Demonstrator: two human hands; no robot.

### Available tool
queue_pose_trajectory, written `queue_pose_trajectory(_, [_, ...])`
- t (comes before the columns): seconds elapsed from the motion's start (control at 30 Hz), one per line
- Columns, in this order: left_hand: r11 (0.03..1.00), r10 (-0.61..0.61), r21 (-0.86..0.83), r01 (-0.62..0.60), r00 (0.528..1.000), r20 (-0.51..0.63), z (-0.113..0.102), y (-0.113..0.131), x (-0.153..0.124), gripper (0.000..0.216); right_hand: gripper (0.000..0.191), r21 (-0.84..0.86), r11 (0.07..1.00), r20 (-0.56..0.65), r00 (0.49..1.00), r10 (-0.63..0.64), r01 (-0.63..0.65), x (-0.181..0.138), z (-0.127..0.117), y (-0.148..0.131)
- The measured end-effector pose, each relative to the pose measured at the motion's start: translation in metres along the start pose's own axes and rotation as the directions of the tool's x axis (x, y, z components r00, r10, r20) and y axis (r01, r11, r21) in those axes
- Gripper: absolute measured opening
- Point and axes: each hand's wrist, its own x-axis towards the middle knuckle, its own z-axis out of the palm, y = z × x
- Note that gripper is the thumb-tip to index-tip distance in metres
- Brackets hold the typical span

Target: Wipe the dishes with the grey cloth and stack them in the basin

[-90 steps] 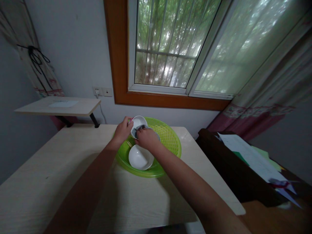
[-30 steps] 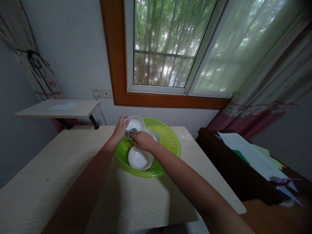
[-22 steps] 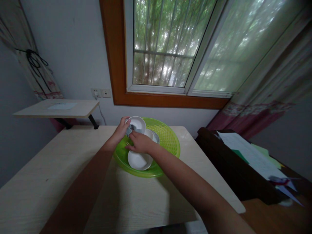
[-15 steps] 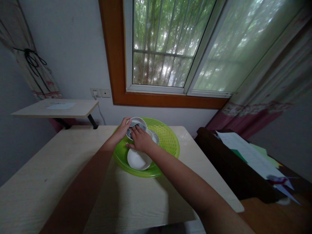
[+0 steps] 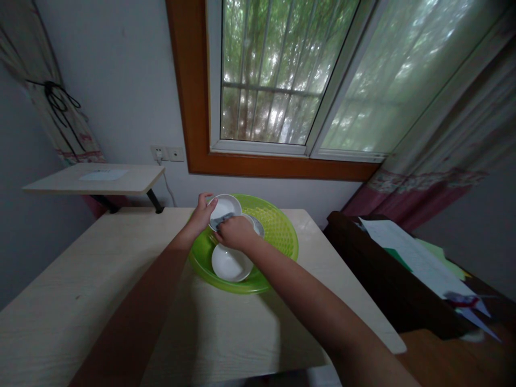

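Two bare hands meet over a green basket (image 5: 284, 231) on a pale counter (image 5: 229, 333). The left hand (image 5: 200, 217) is clamped on the side of a white bowl (image 5: 226, 203), thumb over the rim, so the bowl tips its hollow toward the person. That tilt seems meant to open the inside to the other hand, and the left grip to hold the bowl steady. The right hand (image 5: 236, 232) is closed around a grey cloth (image 5: 221, 220), which lies inside the bowl near its lower edge; the fingertips are hidden. The hands are near each other, apparently not touching.

The bowl sits over the basket's far left part; from where I stand, I can't tell whether it rests on anything below. In the basket, a second bowl (image 5: 231, 264) lies toward the near edge, with nothing visible in it. Behind the right wrist, a small white dish (image 5: 247, 218) and a grey dish (image 5: 260, 228) sit close together, partly covered. Thin sticks (image 5: 213, 239) show at the left, probably chopsticks.
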Motion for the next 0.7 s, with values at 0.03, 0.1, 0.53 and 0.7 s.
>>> queue_pose_trajectory(0.03, [1.0,0.008,0.002,-0.008,1.0,-0.002,-0.001,0.0,0.0,0.048,0.042,0.011,1.0,-0.012,1.0,-0.029,0.029,-0.001,-0.001,0.002])
queue_pose_trajectory(0.1, [1.0,0.012,-0.001,-0.012,1.0,-0.006,-0.002,0.002,-0.001,0.048,0.036,0.047,0.995,-0.039,0.995,-0.089,0.091,-0.003,0.0,0.006])
queue_pose_trajectory(0.53, [0.992,0.054,-0.119,-0.04,0.992,0.115,0.003,-0.005,0.004,0.045,0.083,0.083,0.985,-0.175,0.975,-0.136,0.153,-0.001,0.028,0.01])
queue_pose_trajectory(0.7, [0.994,0.084,-0.075,-0.075,0.989,0.125,0.004,0.001,0.003,0.039,0.098,0.004,1.0,-0.179,0.984,0.026,-0.025,0.001,0.028,0.007])
